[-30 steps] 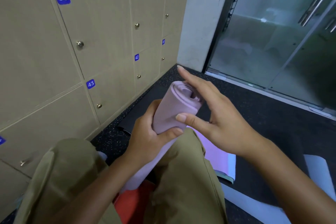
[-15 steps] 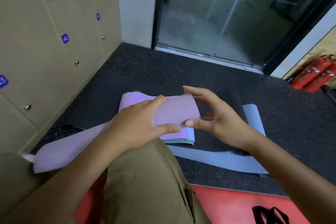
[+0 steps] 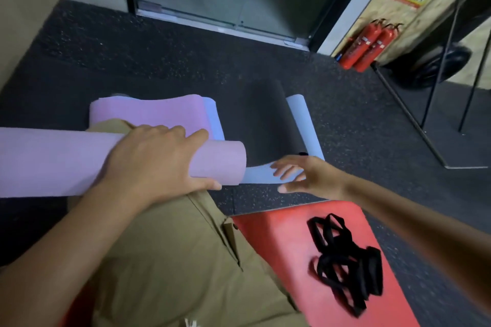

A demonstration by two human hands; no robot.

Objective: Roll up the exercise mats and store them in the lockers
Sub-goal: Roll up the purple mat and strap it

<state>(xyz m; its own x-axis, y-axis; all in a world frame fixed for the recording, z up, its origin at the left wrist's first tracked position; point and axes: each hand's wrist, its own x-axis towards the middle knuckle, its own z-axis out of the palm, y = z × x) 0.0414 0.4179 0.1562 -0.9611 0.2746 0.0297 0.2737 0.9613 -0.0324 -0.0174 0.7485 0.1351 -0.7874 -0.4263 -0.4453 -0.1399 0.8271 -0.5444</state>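
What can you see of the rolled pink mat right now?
The rolled pink mat is a soft, foam-looking cylinder lying roughly level across the person's lap, running off the left edge of the picture. The left hand grips it near its right end, fingers over the top and thumb beneath. That end overlaps a pale blue mat.

A rolled lilac mat [image 3: 66, 162] lies across the lap; pink [image 3: 148, 111] and blue mats [image 3: 303, 119] lie flat.

Floor [image 3: 132, 42]: dark speckled rubber. On it: black mat [image 3: 263, 119], pale blue mat [image 3: 305, 125], red mat [image 3: 287, 241], two fire extinguishers [image 3: 369, 45].
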